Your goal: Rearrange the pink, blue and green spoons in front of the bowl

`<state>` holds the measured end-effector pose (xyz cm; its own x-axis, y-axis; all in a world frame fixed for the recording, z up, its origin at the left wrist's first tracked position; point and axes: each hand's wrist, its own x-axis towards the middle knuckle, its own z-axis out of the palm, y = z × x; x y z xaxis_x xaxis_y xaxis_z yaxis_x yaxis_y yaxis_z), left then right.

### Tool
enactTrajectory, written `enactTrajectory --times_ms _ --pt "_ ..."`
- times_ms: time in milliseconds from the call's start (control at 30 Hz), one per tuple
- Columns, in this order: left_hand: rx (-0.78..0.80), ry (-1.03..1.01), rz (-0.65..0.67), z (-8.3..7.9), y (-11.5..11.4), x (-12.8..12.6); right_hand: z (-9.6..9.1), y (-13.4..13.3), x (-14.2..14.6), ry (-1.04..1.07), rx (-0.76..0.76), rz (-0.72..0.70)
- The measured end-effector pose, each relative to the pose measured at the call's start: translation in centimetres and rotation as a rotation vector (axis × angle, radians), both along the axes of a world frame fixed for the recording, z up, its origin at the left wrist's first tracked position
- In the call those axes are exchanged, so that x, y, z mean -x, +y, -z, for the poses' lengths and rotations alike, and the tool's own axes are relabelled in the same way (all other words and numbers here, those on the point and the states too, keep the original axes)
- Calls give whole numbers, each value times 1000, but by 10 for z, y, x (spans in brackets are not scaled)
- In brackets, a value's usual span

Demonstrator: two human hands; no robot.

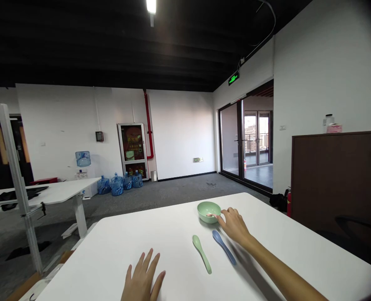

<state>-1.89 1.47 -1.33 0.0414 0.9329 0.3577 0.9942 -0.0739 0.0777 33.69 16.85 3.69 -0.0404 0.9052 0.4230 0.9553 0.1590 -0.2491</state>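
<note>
Head — one bowl (204, 215), two spoons (201, 253)

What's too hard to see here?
1. Head view: the right hand covers the near rim of the round pale-green bowl, so any grip is unclear.
2. Head view: the left hand is cut off at the wrist by the bottom edge.
3. Head view: items atop the brown wooden cabinet are too small to name.

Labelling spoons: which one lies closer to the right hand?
The blue spoon, just beside the right hand, which reaches to the green bowl. The green spoon lies on its far side, more toward the left hand.
</note>
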Motion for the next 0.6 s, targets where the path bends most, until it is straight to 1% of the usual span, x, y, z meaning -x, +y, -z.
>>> enactTrajectory --times_ms 67,133,200,300,433,600 --pt "3 1 -10 2 0 0 -8 18 7 -24 39 20" --pt "-6 -5 -14 4 1 1 -11 35 14 -25 122 48" --pt "-18 -14 -7 7 1 3 -10 50 20 -14 196 71" --pt "-19 -24 4 11 1 5 -4 68 26 -1 250 99" --pt "3 -21 0 11 1 7 5 81 29 14 296 132" --pt "0 -12 -19 7 0 6 12 88 31 23 315 152"
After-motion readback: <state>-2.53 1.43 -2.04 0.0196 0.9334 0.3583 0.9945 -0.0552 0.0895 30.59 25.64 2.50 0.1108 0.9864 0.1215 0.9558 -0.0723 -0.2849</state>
